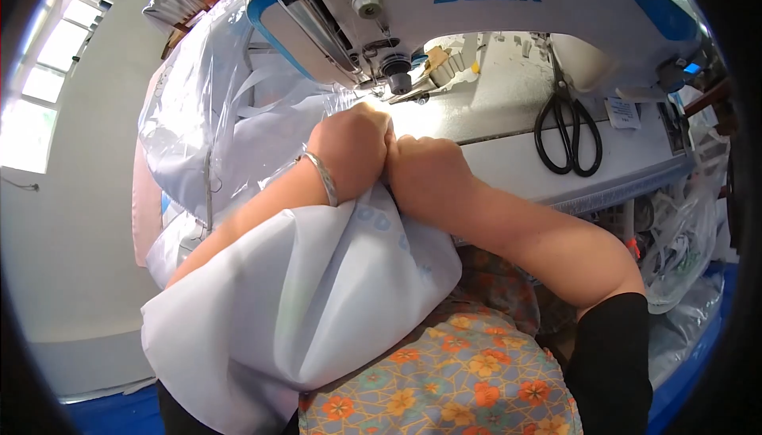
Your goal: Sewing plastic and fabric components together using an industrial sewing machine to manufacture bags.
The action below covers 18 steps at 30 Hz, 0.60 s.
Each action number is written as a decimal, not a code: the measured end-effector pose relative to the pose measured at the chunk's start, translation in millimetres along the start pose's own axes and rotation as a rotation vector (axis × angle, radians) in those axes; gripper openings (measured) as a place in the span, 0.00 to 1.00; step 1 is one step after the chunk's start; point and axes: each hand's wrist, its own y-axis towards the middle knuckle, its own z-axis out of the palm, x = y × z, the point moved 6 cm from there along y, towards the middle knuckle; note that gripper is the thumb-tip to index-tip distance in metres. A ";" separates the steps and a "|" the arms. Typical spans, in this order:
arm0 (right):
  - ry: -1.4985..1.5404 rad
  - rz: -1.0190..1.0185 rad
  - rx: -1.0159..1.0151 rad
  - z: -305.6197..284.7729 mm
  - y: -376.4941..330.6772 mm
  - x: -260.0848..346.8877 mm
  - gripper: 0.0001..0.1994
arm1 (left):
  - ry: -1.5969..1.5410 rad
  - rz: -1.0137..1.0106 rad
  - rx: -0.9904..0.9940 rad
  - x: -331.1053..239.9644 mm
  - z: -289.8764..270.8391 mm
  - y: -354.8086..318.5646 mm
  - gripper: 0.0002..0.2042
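Observation:
A white and blue sewing machine (492,6) stands across the top of the view. Just in front of its needle area, my left hand (349,145) is closed, a silvery bangle on its wrist. Touching it on the right is my right hand (429,169), also closed. Both grip the white fabric (309,300), which hangs from under my hands over my left forearm and lap. The fingertips and the pinched fabric edge are hidden behind my knuckles.
Black-handled scissors (567,133) lie on the machine bed to the right, near a small white label (622,113). Clear plastic and pale fabric (190,109) pile up at the left. Transparent plastic bags (683,221) hang below the table's right end. Flowered cloth (452,371) covers my lap.

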 end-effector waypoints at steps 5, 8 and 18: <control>-0.071 -0.098 0.088 2.8 -1.5 -2.6 0.03 | 0.271 0.056 -0.082 -10.6 13.1 -7.0 0.09; -0.011 -0.092 0.039 -0.8 1.2 -3.0 0.03 | 0.231 0.076 -0.132 -8.9 10.4 -9.3 0.08; 0.011 -0.012 -0.028 -2.1 10.3 -12.6 0.04 | 0.320 0.142 -0.366 1.0 -22.1 -15.8 0.06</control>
